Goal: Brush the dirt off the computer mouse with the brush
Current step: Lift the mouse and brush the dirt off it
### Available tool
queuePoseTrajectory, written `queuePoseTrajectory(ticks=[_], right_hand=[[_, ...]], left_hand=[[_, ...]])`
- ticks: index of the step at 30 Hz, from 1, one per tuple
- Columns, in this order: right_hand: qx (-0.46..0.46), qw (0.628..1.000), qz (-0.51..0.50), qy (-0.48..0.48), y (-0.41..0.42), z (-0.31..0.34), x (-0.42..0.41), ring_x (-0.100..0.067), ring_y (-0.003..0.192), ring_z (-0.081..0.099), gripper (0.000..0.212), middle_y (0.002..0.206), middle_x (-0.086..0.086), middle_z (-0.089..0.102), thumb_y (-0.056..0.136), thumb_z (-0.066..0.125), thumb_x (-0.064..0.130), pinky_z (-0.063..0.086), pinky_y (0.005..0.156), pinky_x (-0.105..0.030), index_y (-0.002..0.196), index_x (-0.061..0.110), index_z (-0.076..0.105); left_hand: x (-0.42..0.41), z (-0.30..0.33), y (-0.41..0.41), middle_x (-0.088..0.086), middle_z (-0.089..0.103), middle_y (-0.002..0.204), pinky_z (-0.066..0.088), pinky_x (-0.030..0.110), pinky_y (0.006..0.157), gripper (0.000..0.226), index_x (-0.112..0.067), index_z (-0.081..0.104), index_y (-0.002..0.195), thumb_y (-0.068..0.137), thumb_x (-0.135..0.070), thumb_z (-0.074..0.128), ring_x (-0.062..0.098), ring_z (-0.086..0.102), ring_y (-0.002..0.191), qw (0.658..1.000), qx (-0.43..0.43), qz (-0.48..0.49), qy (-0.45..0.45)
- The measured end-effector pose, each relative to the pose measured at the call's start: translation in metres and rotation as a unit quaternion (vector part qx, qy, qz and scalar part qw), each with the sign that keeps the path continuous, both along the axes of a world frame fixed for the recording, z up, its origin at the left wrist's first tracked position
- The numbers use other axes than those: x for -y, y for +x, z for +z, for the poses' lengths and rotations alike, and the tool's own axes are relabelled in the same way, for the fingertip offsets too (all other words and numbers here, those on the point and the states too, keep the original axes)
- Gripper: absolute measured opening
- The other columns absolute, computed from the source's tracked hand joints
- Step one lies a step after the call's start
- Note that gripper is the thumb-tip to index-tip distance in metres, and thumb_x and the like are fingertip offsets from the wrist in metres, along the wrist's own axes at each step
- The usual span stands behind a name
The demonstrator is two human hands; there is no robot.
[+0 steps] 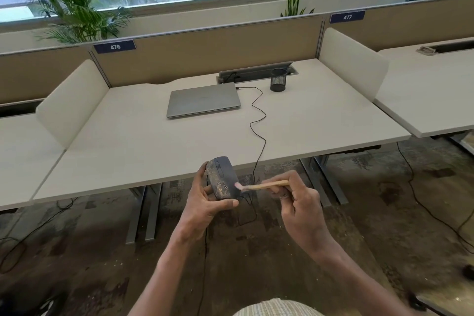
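Note:
My left hand (205, 200) grips a dark grey computer mouse (222, 178) in the air just off the desk's front edge. Pale dirt speckles the mouse's left side and lower part. Its black cable (257, 120) runs up across the desk to the laptop. My right hand (297, 197) pinches a thin wooden-handled brush (266, 185). The brush's pale pink bristles touch the mouse's right side near its rear.
A closed grey laptop (204, 100) lies at the back middle of the white desk (128, 141). A black mesh pen cup (278, 80) stands beside an open cable tray (256, 72). White side dividers flank the desk. Cables trail over the mottled floor below.

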State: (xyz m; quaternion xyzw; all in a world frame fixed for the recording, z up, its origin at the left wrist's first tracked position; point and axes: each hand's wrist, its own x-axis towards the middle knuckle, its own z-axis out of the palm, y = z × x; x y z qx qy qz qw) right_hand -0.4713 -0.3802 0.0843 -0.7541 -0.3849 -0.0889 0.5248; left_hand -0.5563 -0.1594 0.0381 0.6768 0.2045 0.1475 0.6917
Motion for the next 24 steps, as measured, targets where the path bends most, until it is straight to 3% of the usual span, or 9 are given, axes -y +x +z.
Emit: queuePoseTrajectory(ticks=[2, 6, 12, 18, 24], right_hand=[[-0.001, 1.0, 0.015, -0.019, -0.004, -0.004, 0.005, 0.0, 0.084, 0.067, 0.023, 0.094, 0.004, 0.071, 0.089, 0.063, -0.008, 0.055, 0.067, -0.012, 0.105, 0.009, 0.062], [-0.001, 1.0, 0.005, -0.001, -0.004, 0.001, 0.007, -0.001, 0.087, 0.069, 0.027, 0.094, 0.003, 0.072, 0.087, 0.062, -0.012, 0.058, 0.07, -0.016, 0.105, 0.009, 0.062], [-0.006, 0.999, -0.041, 0.026, 0.016, 0.013, -0.008, -0.011, 0.081, 0.072, 0.022, 0.088, -0.002, 0.073, 0.09, 0.059, -0.01, 0.061, 0.065, -0.024, 0.107, 0.004, 0.058], [-0.018, 0.998, -0.04, 0.042, 0.027, 0.017, -0.013, -0.013, 0.085, 0.073, 0.018, 0.091, -0.004, 0.073, 0.091, 0.055, 0.006, 0.063, 0.07, -0.036, 0.108, 0.006, 0.057], [-0.038, 0.999, 0.01, -0.021, 0.019, 0.017, 0.011, -0.01, 0.084, 0.071, 0.032, 0.09, 0.001, 0.072, 0.087, 0.054, -0.017, 0.062, 0.071, -0.032, 0.102, 0.01, 0.06]], left_hand=[[-0.002, 0.002, 0.0, 0.014, 0.058, 0.138, 0.063, 0.033, 0.083, 0.13, -0.045, 0.031, 0.15, 0.046, -0.01, 0.099, 0.028, 0.068, 0.117, 1.0, -0.003, 0.008, 0.001], [-0.003, 0.002, 0.002, 0.016, 0.054, 0.144, 0.061, 0.048, 0.096, 0.139, -0.05, 0.03, 0.152, 0.037, -0.029, 0.106, 0.032, 0.065, 0.124, 1.0, -0.008, -0.002, 0.019], [0.004, 0.006, 0.002, 0.008, 0.058, 0.139, 0.061, 0.041, 0.094, 0.135, -0.043, 0.027, 0.156, 0.045, -0.022, 0.101, 0.021, 0.07, 0.117, 0.999, -0.004, -0.028, 0.018], [0.012, 0.009, 0.0, 0.014, 0.062, 0.135, 0.061, 0.042, 0.094, 0.134, -0.036, 0.024, 0.159, 0.054, -0.004, 0.1, 0.024, 0.073, 0.114, 0.999, 0.001, -0.04, 0.004], [0.006, 0.009, -0.004, 0.011, 0.061, 0.133, 0.062, 0.04, 0.091, 0.138, -0.039, 0.023, 0.159, 0.047, -0.013, 0.099, 0.023, 0.073, 0.113, 1.0, -0.004, -0.024, 0.007]])
